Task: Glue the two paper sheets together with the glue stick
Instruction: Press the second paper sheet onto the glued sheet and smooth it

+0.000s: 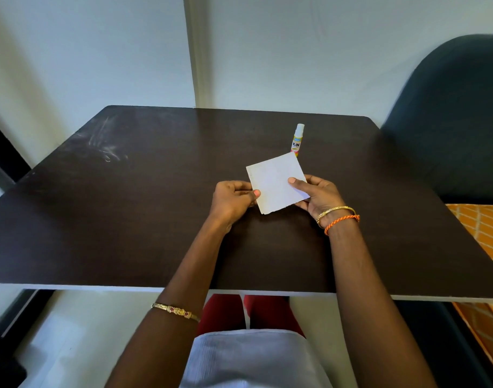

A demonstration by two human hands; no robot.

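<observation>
Both hands hold a small square of white paper (276,183) just above the dark table (127,219). My left hand (232,201) pinches its left edge between thumb and fingers. My right hand (316,194) grips the right edge, thumb on top. I cannot tell whether it is one sheet or two stacked. A glue stick (297,140) with a white cap and yellow label lies on the table just beyond the paper, its lower end hidden behind the paper's far corner.
A dark chair back (449,121) stands at the right of the table. The white wall is directly behind the table's far edge. An orange patterned cloth (483,233) lies low at the right.
</observation>
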